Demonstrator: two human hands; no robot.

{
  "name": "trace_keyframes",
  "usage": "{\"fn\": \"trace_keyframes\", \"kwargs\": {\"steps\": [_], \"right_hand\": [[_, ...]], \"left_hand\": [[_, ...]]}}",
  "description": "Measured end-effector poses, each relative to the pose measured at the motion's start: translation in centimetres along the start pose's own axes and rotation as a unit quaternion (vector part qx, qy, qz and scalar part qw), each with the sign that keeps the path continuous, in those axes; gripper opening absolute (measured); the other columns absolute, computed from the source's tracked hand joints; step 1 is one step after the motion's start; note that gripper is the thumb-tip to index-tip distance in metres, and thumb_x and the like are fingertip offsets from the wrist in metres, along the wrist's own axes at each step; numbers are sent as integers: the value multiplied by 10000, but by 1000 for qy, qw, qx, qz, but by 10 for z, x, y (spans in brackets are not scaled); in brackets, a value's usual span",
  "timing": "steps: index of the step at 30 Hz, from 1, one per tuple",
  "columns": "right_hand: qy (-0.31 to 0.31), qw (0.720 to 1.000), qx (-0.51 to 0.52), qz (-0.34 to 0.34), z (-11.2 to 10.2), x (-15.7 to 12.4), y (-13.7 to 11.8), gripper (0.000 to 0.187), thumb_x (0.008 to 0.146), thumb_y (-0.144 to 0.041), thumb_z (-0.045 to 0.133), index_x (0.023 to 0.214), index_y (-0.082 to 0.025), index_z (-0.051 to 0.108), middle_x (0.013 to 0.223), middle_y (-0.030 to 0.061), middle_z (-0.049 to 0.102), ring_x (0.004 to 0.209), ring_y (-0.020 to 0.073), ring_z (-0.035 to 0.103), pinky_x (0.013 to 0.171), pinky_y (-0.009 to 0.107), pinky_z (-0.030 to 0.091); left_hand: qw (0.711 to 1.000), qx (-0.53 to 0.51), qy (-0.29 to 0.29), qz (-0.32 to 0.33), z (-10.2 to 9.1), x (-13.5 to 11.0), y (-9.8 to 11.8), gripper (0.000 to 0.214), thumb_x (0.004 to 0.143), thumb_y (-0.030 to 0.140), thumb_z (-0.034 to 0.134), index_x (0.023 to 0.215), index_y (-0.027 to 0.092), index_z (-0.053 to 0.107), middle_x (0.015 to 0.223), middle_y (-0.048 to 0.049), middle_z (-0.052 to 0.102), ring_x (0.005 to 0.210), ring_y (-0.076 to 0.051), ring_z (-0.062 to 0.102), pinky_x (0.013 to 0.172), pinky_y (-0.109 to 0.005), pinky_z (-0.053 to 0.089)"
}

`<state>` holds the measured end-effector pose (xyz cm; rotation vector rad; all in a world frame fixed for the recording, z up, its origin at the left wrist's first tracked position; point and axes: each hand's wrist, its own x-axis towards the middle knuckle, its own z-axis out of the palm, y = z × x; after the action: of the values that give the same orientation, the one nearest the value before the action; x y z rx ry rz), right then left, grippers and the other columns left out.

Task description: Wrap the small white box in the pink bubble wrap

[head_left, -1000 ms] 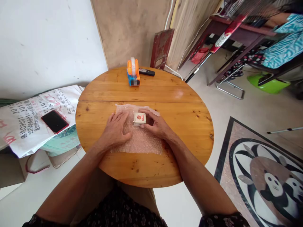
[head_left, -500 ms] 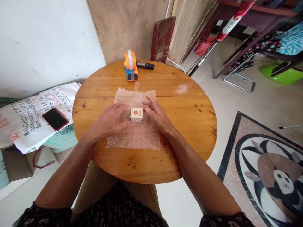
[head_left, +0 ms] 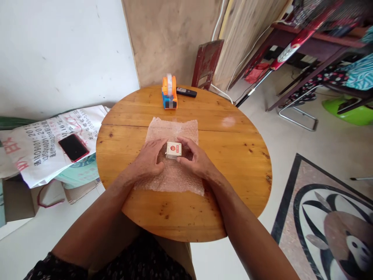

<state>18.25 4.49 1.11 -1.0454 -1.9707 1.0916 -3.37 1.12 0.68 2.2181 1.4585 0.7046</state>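
Note:
A small cream-coloured box (head_left: 174, 149) with a red round picture and red label lies on a sheet of bubble wrap (head_left: 175, 181), near its middle. My left hand (head_left: 150, 157) is at the box's left side, thumb and fingers apart, with the fingertips close to its upper left corner. From the right, my right hand (head_left: 196, 157) curves about the box. Its thumb tip is at the box's lower right corner and its fingertips are near the upper right corner. The wrap lies flat on the round wooden table (head_left: 233, 167).
At the table's far side stand an orange and blue tape dispenser (head_left: 169, 92) and a black remote-like device (head_left: 186, 92). Behind them is a red-brown chair (head_left: 207, 64). A phone (head_left: 73, 147) rests on a printed white sack (head_left: 37, 146) to the left. A person's patterned clothing (head_left: 361, 76) shows at upper right.
Both hands have closed in on the box, and the right thumb has come to its lower right corner. The camera view has shifted, so everything sits slightly lower and mostly further right.

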Motion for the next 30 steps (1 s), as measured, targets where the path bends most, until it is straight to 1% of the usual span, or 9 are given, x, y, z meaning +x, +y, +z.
{"fn": "trace_keyframes", "kwargs": {"steps": [3, 5, 7, 11, 17, 20, 25, 28, 30], "right_hand": [[-1, 998, -55, -6, 1, 0, 1, 584, 733, -227, 664, 1305, -274, 558, 1307, 64, 629, 1183, 289, 585, 1008, 460, 461], [-9, 998, -69, -13, 0, 1, 1, 583, 729, -220, 666, 1301, -272, 561, 1289, 62, 641, 1169, 292, 588, 1005, 462, 459], [-13, 997, -71, -18, -1, 1, 1, 581, 730, -220, 664, 1300, -262, 562, 1277, 69, 648, 1156, 291, 592, 998, 458, 460], [-19, 997, -72, -22, -3, 2, 1, 555, 727, -215, 659, 1276, -247, 583, 1248, 73, 662, 1126, 292, 603, 981, 456, 461], [-19, 997, -72, -26, -3, 2, 1, 537, 741, -241, 675, 1271, -251, 591, 1209, 72, 680, 1099, 285, 615, 972, 454, 463], [-26, 997, -63, -34, -4, 3, 0, 522, 747, -250, 689, 1262, -256, 604, 1230, 70, 676, 1125, 283, 614, 990, 452, 458], [-45, 996, -47, -64, -6, 4, 0, 505, 761, -303, 712, 1257, -281, 620, 1299, 57, 653, 1204, 296, 586, 1024, 462, 442], [-39, 997, -44, -54, -5, 3, 2, 555, 755, -364, 729, 1287, -270, 603, 1294, 76, 654, 1206, 312, 586, 1022, 475, 448], [-27, 999, -16, -39, -4, 1, 3, 608, 771, -441, 719, 1332, -260, 568, 1316, 95, 634, 1216, 311, 581, 1015, 473, 460]], "left_hand": [[1000, 3, 0, 10, 1, 0, -1, 823, 665, 193, 507, 1473, 144, 362, 1466, -127, 491, 1380, -318, 410, 1173, -506, 308], [1000, 0, 0, 14, 1, 0, -3, 814, 661, 199, 507, 1463, 150, 379, 1460, -123, 498, 1376, -319, 416, 1173, -508, 308], [1000, -9, 6, 10, 0, 0, -3, 793, 664, 210, 507, 1448, 152, 402, 1454, -123, 508, 1371, -309, 428, 1172, -499, 313], [999, -33, 20, 7, -3, 2, 2, 737, 699, 239, 518, 1421, 116, 437, 1443, -149, 522, 1355, -306, 450, 1154, -487, 336], [1000, -23, 11, 7, -3, 2, 6, 741, 700, 213, 539, 1430, 142, 432, 1417, -126, 553, 1310, -304, 488, 1135, -495, 348], [1000, -25, 13, 9, -2, 2, 5, 691, 716, 234, 564, 1395, 147, 471, 1375, -123, 587, 1279, -301, 512, 1123, -492, 359], [998, -57, 25, 14, -4, 4, 5, 597, 744, 248, 569, 1334, 161, 536, 1332, -112, 620, 1255, -297, 532, 1109, -486, 371], [996, -78, 31, 26, -4, 5, 5, 594, 719, 212, 568, 1311, 175, 559, 1310, -103, 637, 1227, -299, 553, 1095, -480, 385], [996, -82, 38, 24, -2, 5, 3, 591, 711, 204, 568, 1302, 187, 568, 1300, -97, 644, 1211, -301, 562, 1084, -481, 394]]}}
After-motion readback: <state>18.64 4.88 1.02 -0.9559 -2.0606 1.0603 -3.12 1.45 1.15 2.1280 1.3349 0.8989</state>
